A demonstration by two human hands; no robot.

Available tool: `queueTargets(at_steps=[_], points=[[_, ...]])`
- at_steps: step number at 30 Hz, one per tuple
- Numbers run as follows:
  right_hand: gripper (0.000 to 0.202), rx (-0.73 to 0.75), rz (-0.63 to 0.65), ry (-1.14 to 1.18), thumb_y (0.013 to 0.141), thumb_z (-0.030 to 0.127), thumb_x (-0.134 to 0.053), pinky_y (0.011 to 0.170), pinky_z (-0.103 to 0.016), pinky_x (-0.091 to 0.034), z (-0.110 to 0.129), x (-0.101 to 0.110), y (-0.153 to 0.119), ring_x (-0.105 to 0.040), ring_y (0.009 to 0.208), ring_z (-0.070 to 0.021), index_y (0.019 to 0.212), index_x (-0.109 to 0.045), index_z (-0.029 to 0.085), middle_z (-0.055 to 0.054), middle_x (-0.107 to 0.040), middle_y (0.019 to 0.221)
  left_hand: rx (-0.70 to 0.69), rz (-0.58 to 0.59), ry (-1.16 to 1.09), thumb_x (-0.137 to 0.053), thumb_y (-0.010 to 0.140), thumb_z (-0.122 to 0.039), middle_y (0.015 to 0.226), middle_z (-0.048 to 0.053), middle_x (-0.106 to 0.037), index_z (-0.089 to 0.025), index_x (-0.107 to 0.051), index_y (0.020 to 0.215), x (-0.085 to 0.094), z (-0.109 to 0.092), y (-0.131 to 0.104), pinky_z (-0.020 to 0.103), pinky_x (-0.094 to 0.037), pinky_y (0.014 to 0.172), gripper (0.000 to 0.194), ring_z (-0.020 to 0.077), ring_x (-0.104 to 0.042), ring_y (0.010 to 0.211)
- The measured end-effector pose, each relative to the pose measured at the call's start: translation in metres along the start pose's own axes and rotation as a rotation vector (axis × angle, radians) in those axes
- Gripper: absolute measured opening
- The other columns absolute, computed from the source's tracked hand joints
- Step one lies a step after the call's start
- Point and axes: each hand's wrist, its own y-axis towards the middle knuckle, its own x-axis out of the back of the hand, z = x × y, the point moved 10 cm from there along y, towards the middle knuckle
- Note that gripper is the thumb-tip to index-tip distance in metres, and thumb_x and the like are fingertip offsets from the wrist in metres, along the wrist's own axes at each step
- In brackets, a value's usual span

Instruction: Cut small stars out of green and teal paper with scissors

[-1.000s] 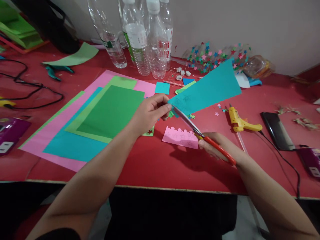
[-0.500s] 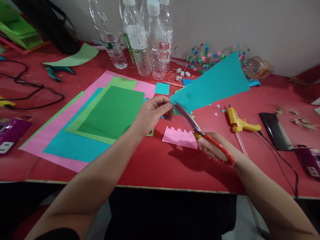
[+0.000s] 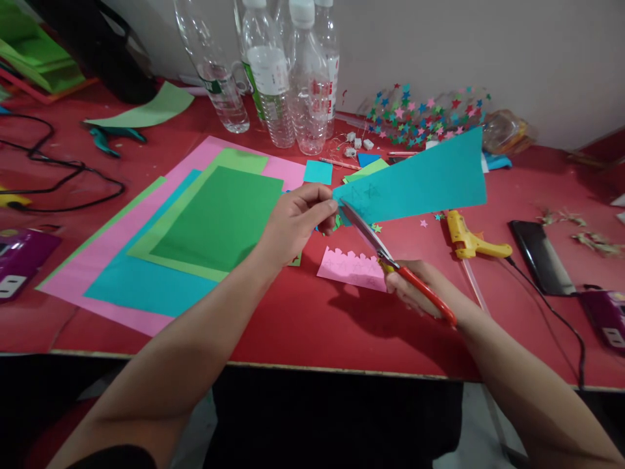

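Observation:
My left hand (image 3: pixel 305 218) pinches the narrow end of a blue paper sheet (image 3: pixel 424 179), which has pencilled star outlines near that end. The sheet is held off the table and stretches out to the right. In my right hand (image 3: pixel 417 286) are red-handled scissors (image 3: pixel 390 259), their blades reaching the sheet's edge close to my left fingertips. Whether the blade tips are within the paper I cannot tell. Below the blades lies a pink paper strip (image 3: pixel 351 268) with drawn stars and a jagged upper edge. Small cut stars (image 3: pixel 375 228) show partly under the blue sheet.
Layered coloured sheets (image 3: pixel 219 218) cover the left of the red table. Plastic bottles (image 3: pixel 310 85) stand at the back, beside a heap of paper stars (image 3: pixel 405 114). A yellow glue gun (image 3: pixel 471 238) with its cord and a black phone (image 3: pixel 540 257) lie on the right.
The far end of the blue sheet has swung downward, so it slopes less and uncovers more of the stars behind. Both hands stay nearly in place.

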Motion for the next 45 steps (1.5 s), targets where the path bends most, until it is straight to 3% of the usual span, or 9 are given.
queueTargets(at_steps=[6, 13, 23, 33, 45], points=[[0.034, -0.002, -0.006, -0.033, 0.086, 0.045, -0.052, 0.039, -0.021, -0.029, -0.002, 0.002, 0.0, -0.039, 0.037, -0.0076, 0.065, -0.044, 0.019, 0.006, -0.042, 0.048, 0.004, 0.016, 0.003, -0.059, 0.077, -0.015, 0.053, -0.003, -0.056, -0.018, -0.056, 0.063, 0.0, -0.001, 0.001, 0.021, -0.046, 0.049, 0.014, 0.0077, -0.052, 0.047], [0.041, 0.047, 0.008, -0.007, 0.085, 0.054, -0.053, 0.04, -0.021, -0.029, 0.004, -0.002, 0.0, -0.04, 0.04, -0.0076, 0.066, -0.041, 0.02, 0.006, -0.041, 0.051, 0.023, 0.043, 0.012, -0.06, 0.077, -0.014, 0.053, -0.003, -0.055, -0.018, -0.057, 0.062, -0.003, -0.002, 0.0, 0.022, -0.045, 0.05, 0.015, 0.0075, -0.052, 0.047], [0.034, -0.004, -0.016, -0.041, 0.086, 0.046, -0.051, 0.04, -0.021, -0.027, -0.007, 0.001, 0.002, -0.038, 0.038, -0.0075, 0.066, -0.044, 0.02, 0.007, -0.04, 0.047, 0.043, 0.028, 0.028, -0.06, 0.076, -0.014, 0.053, -0.002, -0.055, -0.018, -0.057, 0.061, -0.003, -0.001, -0.001, 0.021, -0.046, 0.05, 0.016, 0.0077, -0.051, 0.048], [0.047, -0.034, -0.009, -0.024, 0.078, 0.063, -0.054, 0.038, -0.022, -0.028, -0.003, 0.003, 0.002, -0.039, 0.037, -0.0086, 0.063, -0.039, 0.021, 0.006, -0.04, 0.046, 0.049, 0.03, 0.022, -0.06, 0.075, -0.016, 0.052, -0.003, -0.055, -0.018, -0.057, 0.061, -0.003, 0.003, 0.0, 0.021, -0.045, 0.048, 0.015, 0.0073, -0.051, 0.047], [0.05, -0.021, -0.017, -0.044, 0.077, 0.065, -0.055, 0.041, -0.022, -0.025, 0.0, 0.004, 0.002, -0.039, 0.039, -0.0085, 0.063, -0.04, 0.02, 0.005, -0.04, 0.046, 0.06, 0.057, 0.059, -0.058, 0.078, -0.016, 0.054, -0.004, -0.056, -0.017, -0.054, 0.064, -0.004, 0.005, 0.0, 0.02, -0.045, 0.051, 0.015, 0.0062, -0.053, 0.048]])
